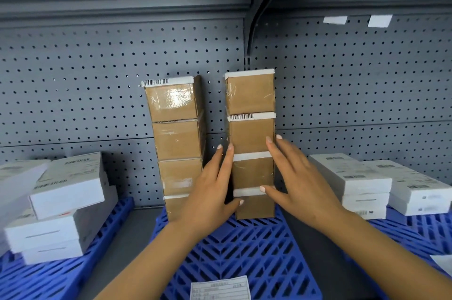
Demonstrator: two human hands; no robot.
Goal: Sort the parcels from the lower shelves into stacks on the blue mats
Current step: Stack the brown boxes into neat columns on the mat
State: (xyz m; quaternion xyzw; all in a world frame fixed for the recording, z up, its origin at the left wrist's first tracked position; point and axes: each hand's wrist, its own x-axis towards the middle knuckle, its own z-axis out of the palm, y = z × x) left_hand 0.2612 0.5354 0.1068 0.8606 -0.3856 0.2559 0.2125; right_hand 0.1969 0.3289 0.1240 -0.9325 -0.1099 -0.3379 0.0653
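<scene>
Two tall stacks of brown taped parcels stand on the middle blue mat [244, 246]. The right brown stack [252, 128] is several parcels high, and so is the left brown stack [177, 138]. My left hand [212, 192] lies flat with straight fingers against the left side of the right stack, thumb at its front. My right hand [296, 177] presses straight fingers on that stack's right side, thumb across a white tape band.
White boxes [63, 202] are stacked unevenly on the left blue mat [49, 277]. More white boxes [362, 184] sit on the right blue mat [420, 231]. A grey pegboard wall [97, 79] backs the shelf. A paper label [220, 288] lies on the middle mat's front.
</scene>
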